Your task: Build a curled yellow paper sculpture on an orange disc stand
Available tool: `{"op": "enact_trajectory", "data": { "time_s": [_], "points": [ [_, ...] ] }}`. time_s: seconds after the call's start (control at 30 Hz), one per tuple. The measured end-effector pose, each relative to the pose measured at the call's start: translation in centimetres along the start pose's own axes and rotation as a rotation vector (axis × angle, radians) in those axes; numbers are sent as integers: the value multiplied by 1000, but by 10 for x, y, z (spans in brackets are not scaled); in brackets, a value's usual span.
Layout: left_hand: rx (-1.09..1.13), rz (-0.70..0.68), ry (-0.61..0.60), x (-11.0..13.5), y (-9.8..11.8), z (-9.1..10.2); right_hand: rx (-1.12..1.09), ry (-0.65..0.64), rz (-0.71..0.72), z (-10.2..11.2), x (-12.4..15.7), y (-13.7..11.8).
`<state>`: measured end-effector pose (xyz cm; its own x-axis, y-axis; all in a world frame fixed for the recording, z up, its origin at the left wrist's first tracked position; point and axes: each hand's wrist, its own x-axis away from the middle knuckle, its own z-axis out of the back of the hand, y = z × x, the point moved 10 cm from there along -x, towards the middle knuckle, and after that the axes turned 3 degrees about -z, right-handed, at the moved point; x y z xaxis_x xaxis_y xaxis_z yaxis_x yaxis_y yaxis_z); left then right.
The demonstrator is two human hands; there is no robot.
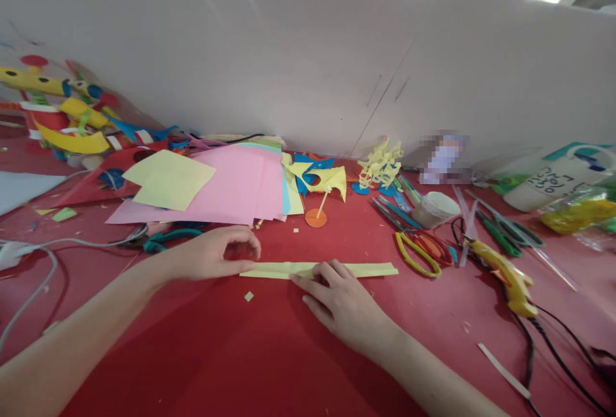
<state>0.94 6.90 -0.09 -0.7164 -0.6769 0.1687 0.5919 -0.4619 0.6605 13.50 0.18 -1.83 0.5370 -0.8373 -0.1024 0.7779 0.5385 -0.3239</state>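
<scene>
A long, narrow strip of pale yellow paper [370, 270] lies flat across the red table, with a lengthwise crease or folded layer along it. My left hand [216, 253] is at the strip's left end, thumb by the tip, fingers curved with a gap between them and the thumb. Across the strip's middle, my right hand [339, 295] rests with its fingers spread and fingertips pressing the paper down. Just below the strip is a small yellow paper scrap [249, 296]. Behind it stands an orange disc [316, 219] with a thin pale stick on it.
Pink sheets [231, 179] and yellow paper pieces [176, 176] are stacked behind my left hand. Yellow-handled scissors [418, 255], a small cup [436, 210] and a yellow glue gun [503, 276] with a black cord lie to the right. Teal-handled pliers [171, 238] and white cables [77, 242] are at left.
</scene>
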Motion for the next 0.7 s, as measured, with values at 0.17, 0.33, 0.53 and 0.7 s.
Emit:
{"op": "enact_trajectory", "data": {
  "time_s": [0.17,0.33,0.53,0.7],
  "points": [
    [-71,-22,114,-17,13,-22,32,18,17,1,0,-2],
    [-130,-25,203,-22,12,-29,72,25,36,0,1,-4],
    [-153,-37,251,-21,13,-27,84,46,27,2,0,-4],
    [-91,13,234,-21,9,-28,72,49,33,5,5,0]
  ]
}}
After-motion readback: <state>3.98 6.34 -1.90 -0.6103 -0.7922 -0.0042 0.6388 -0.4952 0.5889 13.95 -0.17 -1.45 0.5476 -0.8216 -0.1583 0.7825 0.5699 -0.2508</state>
